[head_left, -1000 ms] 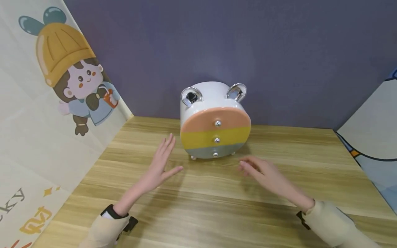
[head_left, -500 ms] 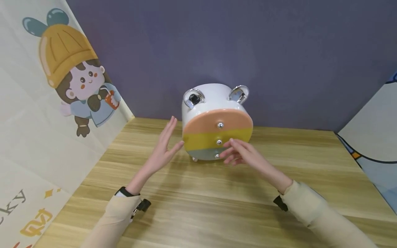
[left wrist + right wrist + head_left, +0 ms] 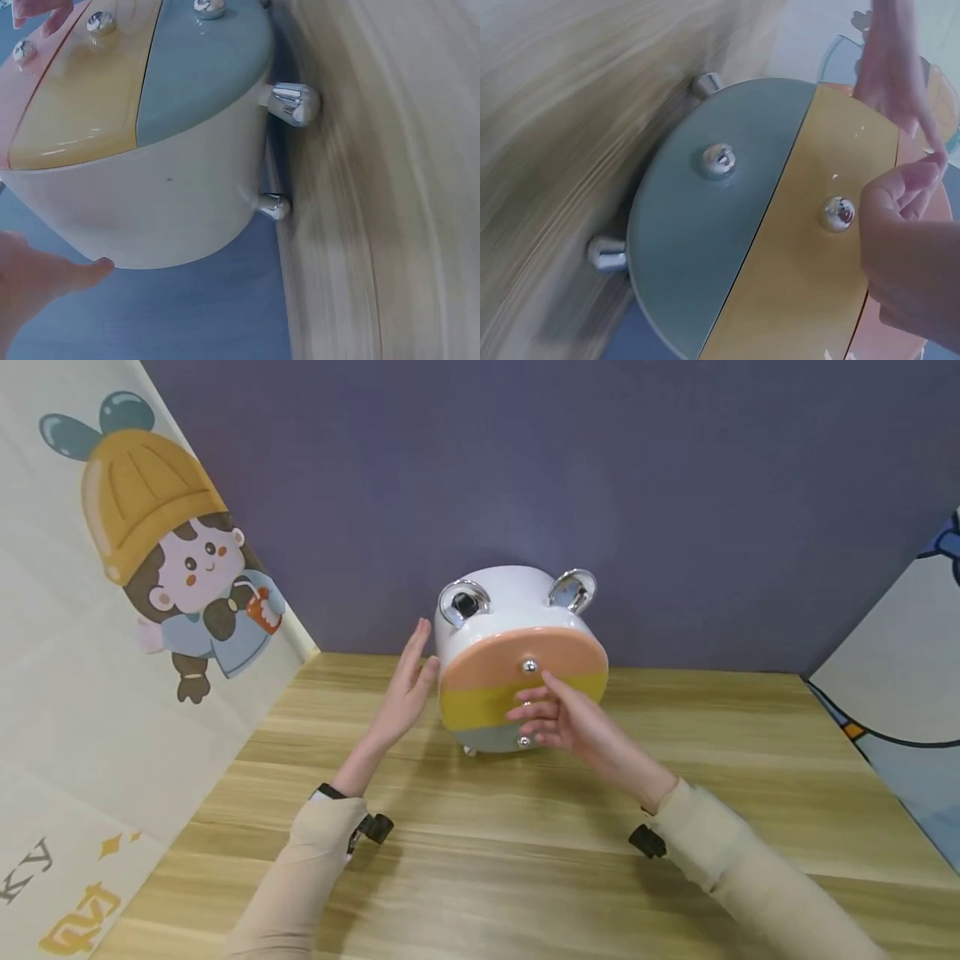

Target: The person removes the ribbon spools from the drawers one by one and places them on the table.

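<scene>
A small oval drawer box (image 3: 510, 593) with a white body and silver ears stands on the table. Its front has an orange-pink drawer (image 3: 487, 658), a yellow drawer (image 3: 480, 707) and a grey-blue drawer (image 3: 483, 740), each with a silver knob. Beside the box's left side is my left hand (image 3: 397, 702), fingers extended; whether it touches the white wall I cannot tell. My right hand (image 3: 581, 727) hovers before the drawers with loosely bent fingers, holding nothing. Its index fingertip is just below the top knob (image 3: 529, 666), and it partly hides the middle knob.
The wooden table (image 3: 480, 877) meets a dark blue-purple backdrop (image 3: 675, 510) right behind the box. A white panel with a cartoon figure (image 3: 202, 560) borders the left, and another printed panel (image 3: 900, 660) the right. Silver feet (image 3: 294, 103) hold the box off the table.
My left hand has moved forward to the box's left side. My right hand has moved left and forward, from beside the box to in front of its drawers, and up toward the top knob.
</scene>
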Tool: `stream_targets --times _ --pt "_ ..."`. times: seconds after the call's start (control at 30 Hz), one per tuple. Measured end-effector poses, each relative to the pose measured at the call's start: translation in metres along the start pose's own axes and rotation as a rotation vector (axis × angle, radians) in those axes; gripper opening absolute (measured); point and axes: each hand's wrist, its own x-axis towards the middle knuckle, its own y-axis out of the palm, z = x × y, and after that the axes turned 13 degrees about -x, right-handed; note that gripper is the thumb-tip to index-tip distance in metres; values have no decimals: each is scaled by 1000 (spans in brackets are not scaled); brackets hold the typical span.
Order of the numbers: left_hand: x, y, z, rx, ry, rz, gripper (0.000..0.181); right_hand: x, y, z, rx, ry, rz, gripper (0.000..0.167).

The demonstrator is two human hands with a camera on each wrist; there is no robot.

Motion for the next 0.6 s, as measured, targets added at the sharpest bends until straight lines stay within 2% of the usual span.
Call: stream_targets --times 0.27,0.33,0.53,0.6 --pt "10 7 -29 -37 -61 -7 54 13 6 8 222 5 23 51" --pt "14 8 -23 -49 -64 5 54 14 7 10 254 10 20 50" --pt "24 7 9 -50 -38 9 52 16 10 15 329 32 -24 47" --pt "24 7 11 -42 -26 0 52 16 11 16 352 37 -39 46"
